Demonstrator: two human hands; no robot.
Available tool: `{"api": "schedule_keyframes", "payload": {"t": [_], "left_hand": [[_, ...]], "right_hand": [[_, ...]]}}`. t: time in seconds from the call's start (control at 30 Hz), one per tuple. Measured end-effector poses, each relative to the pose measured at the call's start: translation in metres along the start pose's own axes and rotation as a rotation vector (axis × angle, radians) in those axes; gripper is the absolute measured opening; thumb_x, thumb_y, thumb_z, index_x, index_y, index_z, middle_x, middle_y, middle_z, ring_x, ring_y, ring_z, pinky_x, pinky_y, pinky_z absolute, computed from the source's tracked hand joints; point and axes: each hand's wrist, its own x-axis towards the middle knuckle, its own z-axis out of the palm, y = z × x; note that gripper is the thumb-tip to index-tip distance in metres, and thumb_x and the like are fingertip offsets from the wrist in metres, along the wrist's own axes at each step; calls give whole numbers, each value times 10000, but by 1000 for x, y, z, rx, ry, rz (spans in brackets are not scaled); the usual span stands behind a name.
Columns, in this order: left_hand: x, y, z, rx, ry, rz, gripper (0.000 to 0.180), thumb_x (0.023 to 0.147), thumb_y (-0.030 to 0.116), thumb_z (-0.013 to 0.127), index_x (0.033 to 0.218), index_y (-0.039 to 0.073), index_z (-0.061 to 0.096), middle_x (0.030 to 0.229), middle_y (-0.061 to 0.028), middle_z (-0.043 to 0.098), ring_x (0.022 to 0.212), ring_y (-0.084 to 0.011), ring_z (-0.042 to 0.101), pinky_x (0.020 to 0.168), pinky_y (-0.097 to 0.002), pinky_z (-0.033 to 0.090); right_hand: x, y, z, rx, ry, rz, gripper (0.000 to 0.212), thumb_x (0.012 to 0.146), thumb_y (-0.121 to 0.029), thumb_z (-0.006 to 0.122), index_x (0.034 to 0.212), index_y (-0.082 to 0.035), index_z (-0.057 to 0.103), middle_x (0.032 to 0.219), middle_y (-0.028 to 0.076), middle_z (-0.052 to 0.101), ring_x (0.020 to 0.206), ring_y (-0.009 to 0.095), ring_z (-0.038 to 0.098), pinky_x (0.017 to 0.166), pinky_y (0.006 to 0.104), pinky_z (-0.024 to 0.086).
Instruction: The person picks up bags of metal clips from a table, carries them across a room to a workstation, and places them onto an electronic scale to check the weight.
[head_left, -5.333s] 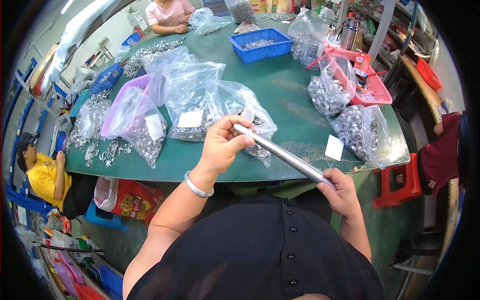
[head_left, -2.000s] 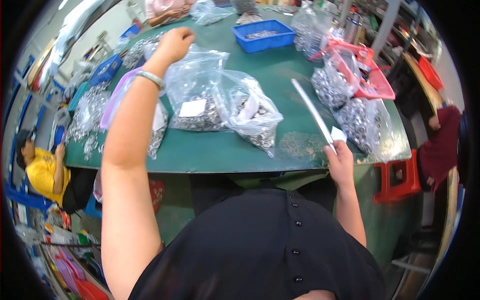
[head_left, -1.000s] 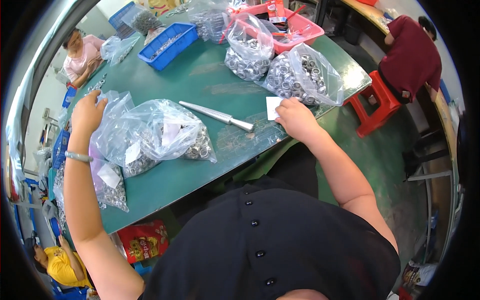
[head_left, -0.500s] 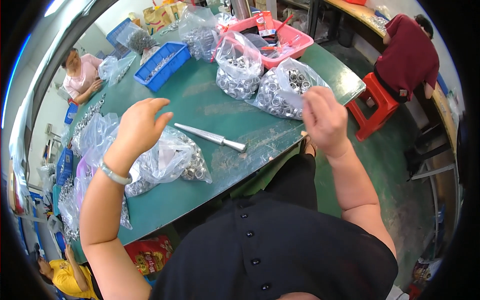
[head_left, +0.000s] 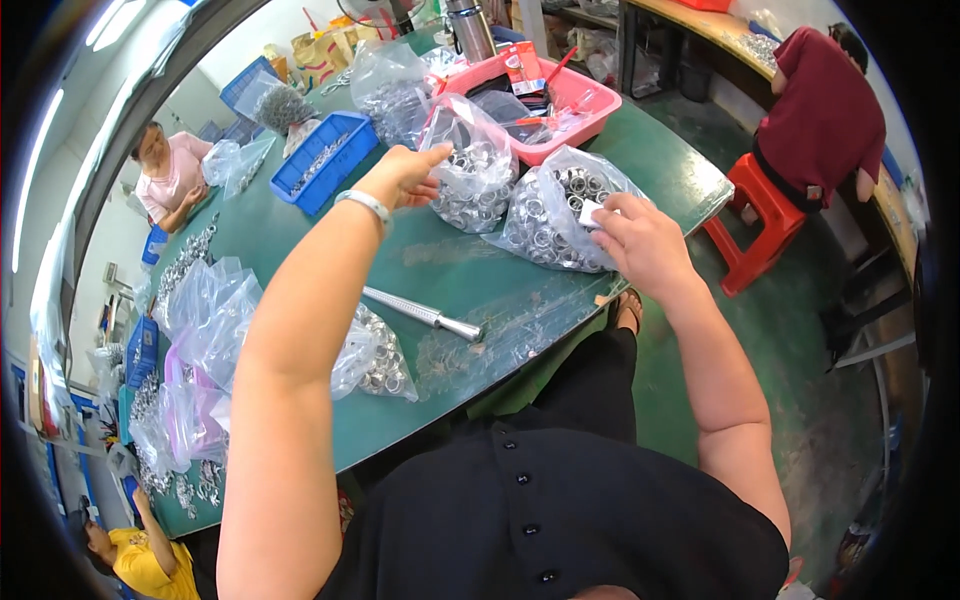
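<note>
Left hand (head_left: 400, 175) reaching, fingers loose, touching a clear bag of metal rings (head_left: 470, 175); right hand (head_left: 640, 240) pinching the white label (head_left: 590, 213) on a second ring bag (head_left: 550, 210); tapered metal mandrel (head_left: 422, 313) lying on the green table (head_left: 300, 250).

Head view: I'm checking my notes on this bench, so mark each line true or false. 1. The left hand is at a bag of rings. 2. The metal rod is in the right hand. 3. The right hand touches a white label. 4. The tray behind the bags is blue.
1. True: the left hand reaches the bag of metal rings.
2. False: the metal rod lies on the green table.
3. True: the right hand touches the white label of the second bag.
4. False: the tray is pink.
</note>
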Motion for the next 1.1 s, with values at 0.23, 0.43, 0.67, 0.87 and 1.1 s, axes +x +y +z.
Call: {"api": "schedule_keyframes", "payload": {"t": [0.23, 0.43, 0.67, 0.87, 1.1], "left_hand": [[24, 18, -15, -322, 202, 121, 62, 715, 11, 471, 665, 44, 488, 542, -5, 392, 403, -90, 301, 330, -208, 225], [13, 24, -49, -504, 208, 195, 49, 720, 15, 484, 676, -1, 499, 568, -47, 410, 417, -115, 312, 356, -246, 231], [5, -17, -111, -429, 272, 105, 25, 703, 48, 491, 700, 36, 512, 557, -27, 411, 415, -97, 322, 346, -221, 216], [-20, -44, -131, 24, 120, 145, 259, 713, 85, 502, 954, 1, 548, 578, -12, 452, 432, -74, 371, 367, -206, 281], [-48, -44, -118, 348, 10, 76, 590, 652, 520, 602, 963, 25, 525, 778, -53, 502, 588, -117, 482, 508, -221, 412]], "right_hand": [[7, -7, -32, 147, -77, 106, 255, 701, -172, 600, 913, -42, 546, 900, 80, 533, 840, 260, 516, 692, 331, 428], [21, -7, -29, 113, -23, 39, 175, 699, -112, 582, 855, -37, 556, 855, 84, 530, 794, 257, 514, 682, 331, 421], [95, -39, 18, -7, -319, -202, 102, 666, -68, 567, 756, -24, 585, 818, 95, 551, 792, 258, 533, 688, 336, 437], [161, -65, 111, -360, -897, -176, 197, 627, -51, 587, 819, -27, 626, 871, 139, 603, 791, 276, 591, 623, 382, 484], [142, -53, 183, -334, -895, 38, 191, 686, -79, 518, 843, -63, 627, 901, 122, 600, 829, 245, 585, 689, 340, 471]]}}
